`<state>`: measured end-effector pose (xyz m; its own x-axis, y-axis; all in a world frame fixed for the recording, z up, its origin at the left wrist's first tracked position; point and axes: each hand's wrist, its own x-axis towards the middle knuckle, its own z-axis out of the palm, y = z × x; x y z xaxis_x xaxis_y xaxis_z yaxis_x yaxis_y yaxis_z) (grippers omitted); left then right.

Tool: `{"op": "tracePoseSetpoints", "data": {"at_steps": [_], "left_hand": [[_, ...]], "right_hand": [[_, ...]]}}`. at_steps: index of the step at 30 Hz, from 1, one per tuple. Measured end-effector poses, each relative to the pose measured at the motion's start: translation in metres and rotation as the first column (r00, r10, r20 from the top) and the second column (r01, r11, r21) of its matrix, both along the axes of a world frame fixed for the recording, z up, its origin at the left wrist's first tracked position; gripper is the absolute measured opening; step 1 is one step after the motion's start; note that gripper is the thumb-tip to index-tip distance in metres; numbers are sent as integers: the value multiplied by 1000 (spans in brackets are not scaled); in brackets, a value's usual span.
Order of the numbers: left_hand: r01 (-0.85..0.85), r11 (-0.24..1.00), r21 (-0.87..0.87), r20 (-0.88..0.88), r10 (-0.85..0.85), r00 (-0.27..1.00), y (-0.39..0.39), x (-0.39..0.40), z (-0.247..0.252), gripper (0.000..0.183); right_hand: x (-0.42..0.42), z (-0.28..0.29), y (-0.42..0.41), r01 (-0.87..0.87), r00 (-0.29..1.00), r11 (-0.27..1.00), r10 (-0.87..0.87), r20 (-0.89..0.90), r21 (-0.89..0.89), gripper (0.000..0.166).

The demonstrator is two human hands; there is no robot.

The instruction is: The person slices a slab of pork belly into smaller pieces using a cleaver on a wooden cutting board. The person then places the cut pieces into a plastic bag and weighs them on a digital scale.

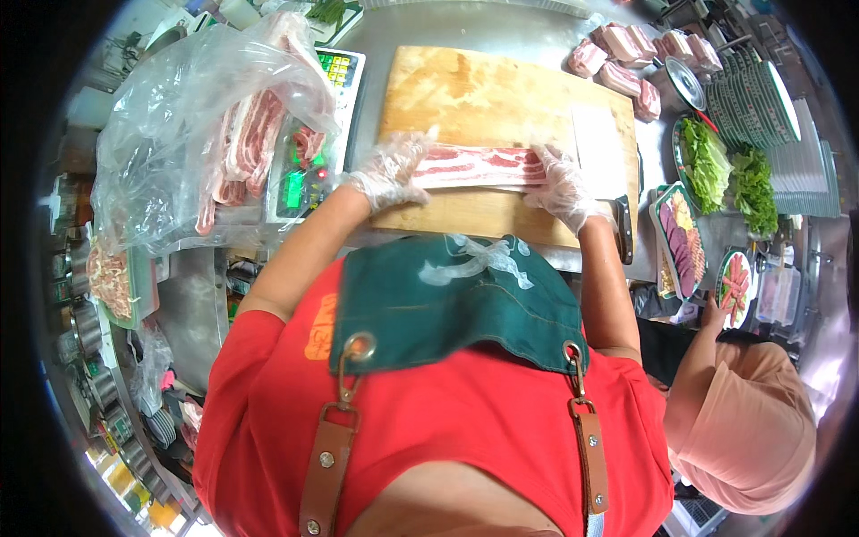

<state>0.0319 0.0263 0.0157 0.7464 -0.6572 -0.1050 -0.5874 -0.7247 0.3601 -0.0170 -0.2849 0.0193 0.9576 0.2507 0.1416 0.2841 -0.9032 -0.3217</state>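
A long strip of raw pork belly (480,166) lies crosswise on a wooden cutting board (483,94). My left hand (396,171), in a clear plastic glove, holds the strip's left end. At its right end, my gloved right hand (562,184) grips the meat with the fingers over the top. A white sheet (599,151) lies on the board just right of my right hand. Near my right wrist, at the board's right edge, rests a knife with a black riveted handle (624,231); its blade is mostly hidden.
Left of the board, a digital scale (309,191) bears a meat scrap (309,144), beside bagged pork belly slabs (251,137). Pork blocks (621,43), stacked plates (751,107), lettuce (704,164) and a tray of sliced food (679,241) stand right. A co-worker's hand (717,312) touches a plate of sausages (735,285).
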Motion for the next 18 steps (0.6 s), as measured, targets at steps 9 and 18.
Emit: {"op": "tracePoseSetpoints", "data": {"at_steps": [9,18], "left_hand": [[-10,1000,22,5,10,1000,0,10,-2,95],[-76,982,-175,127,99,987,15,-9,-28,83]], "right_hand": [[4,-22,-5,60,982,980,-25,-185,187,44],[6,-28,20,598,783,288,-9,-622,748,21]]}}
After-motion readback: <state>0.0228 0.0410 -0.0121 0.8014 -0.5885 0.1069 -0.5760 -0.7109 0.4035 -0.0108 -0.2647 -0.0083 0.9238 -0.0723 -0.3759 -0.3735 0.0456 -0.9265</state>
